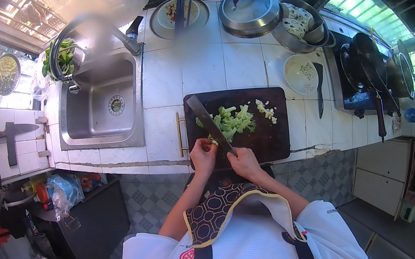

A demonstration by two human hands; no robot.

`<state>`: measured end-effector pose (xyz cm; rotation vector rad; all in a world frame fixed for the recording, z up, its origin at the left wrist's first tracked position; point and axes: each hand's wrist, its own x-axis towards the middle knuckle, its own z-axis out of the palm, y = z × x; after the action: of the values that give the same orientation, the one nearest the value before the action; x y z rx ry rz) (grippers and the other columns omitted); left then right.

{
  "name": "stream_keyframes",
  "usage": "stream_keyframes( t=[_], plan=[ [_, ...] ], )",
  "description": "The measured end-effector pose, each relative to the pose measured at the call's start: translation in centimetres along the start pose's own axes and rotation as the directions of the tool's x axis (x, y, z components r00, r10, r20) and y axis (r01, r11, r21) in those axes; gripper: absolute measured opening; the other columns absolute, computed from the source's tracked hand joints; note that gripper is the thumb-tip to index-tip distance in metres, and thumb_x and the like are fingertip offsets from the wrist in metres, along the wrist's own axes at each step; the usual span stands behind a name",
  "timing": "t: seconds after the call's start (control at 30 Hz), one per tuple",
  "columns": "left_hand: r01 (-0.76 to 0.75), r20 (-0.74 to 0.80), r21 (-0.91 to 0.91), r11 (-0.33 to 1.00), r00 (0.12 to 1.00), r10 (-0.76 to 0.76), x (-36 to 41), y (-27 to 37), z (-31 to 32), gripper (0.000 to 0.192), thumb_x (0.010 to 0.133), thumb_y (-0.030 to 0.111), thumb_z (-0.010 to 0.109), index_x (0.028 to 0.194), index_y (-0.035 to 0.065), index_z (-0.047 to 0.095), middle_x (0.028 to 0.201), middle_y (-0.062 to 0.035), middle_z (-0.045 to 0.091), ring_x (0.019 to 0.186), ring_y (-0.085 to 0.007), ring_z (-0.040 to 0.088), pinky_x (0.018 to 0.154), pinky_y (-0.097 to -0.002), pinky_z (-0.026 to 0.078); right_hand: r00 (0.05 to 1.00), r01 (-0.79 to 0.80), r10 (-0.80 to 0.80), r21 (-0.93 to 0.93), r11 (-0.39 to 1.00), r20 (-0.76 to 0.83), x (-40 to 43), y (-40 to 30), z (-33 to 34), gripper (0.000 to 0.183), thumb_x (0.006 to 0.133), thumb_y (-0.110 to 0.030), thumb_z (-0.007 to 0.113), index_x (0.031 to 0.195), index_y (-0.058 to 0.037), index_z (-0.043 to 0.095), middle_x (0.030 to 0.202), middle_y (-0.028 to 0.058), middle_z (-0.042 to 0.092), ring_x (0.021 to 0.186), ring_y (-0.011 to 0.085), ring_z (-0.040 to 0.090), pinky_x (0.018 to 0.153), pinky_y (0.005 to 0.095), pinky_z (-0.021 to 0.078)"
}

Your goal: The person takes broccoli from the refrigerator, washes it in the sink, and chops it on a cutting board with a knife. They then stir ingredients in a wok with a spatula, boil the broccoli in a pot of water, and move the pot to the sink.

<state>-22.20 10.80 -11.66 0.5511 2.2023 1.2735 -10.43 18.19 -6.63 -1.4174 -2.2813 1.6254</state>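
Note:
A dark cutting board [269, 140] lies at the counter's front edge before me. My right hand [245, 162] is closed around the handle of a long-bladed kitchen knife [207, 117], which slants across the board to the upper left. Left of the blade, my left hand [203, 155] pinches a small pale green piece of vegetable [214, 142], probably broccoli stem, close to the edge. Cut broccoli pieces [236, 120] are heaped mostly right of the knife, with a little green showing on its left. Chopped garlic [266, 112] sits in a small pile at the board's upper right.
A steel sink [98, 101] with a curved faucet [129, 42] is on the left, leafy greens [62, 58] behind it. A lidded pot [250, 12], a bowl [300, 75] and a black spatula [320, 88] stand right. Beyond is a gas stove [351, 98] with a wok [368, 61].

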Motion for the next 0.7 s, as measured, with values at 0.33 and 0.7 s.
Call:
stream_keyframes(
  t=[0.33, 0.7],
  plan=[
    [-0.289, 0.019, 0.213, 0.933, 0.956, 0.292, -0.4, -0.2, 0.0, 0.021, 0.071, 0.007, 0.063, 0.087, 0.0018, 0.051, 0.070, -0.0148, 0.057, 0.065, -0.0324, 0.058, 0.058, -0.0379, 0.047, 0.993, 0.112, -0.117, -0.202, 0.973, -0.013, 0.0, -1.6, 0.5, 0.024, 0.080, -0.019, 0.046, 0.094, -0.0071, 0.061, 0.071, 0.0230, 0.059, 0.070, 0.0412, 0.058, 0.068, 0.0494, 0.0459],
    [-0.202, -0.073, 0.279, 0.939, 0.970, 0.230, -0.8, -0.1, -1.3, 0.022, 0.071, 0.006, 0.061, 0.091, -0.0004, 0.054, 0.077, -0.0170, 0.060, 0.068, -0.0323, 0.060, 0.060, -0.0378, 0.048, 0.997, 0.029, -0.035, -0.073, 0.997, -0.074, 0.2, 0.8, 0.2, 0.023, 0.079, -0.021, 0.048, 0.079, -0.0012, 0.060, 0.070, 0.0239, 0.058, 0.074, 0.0423, 0.056, 0.068, 0.0490, 0.0443]
  ],
)
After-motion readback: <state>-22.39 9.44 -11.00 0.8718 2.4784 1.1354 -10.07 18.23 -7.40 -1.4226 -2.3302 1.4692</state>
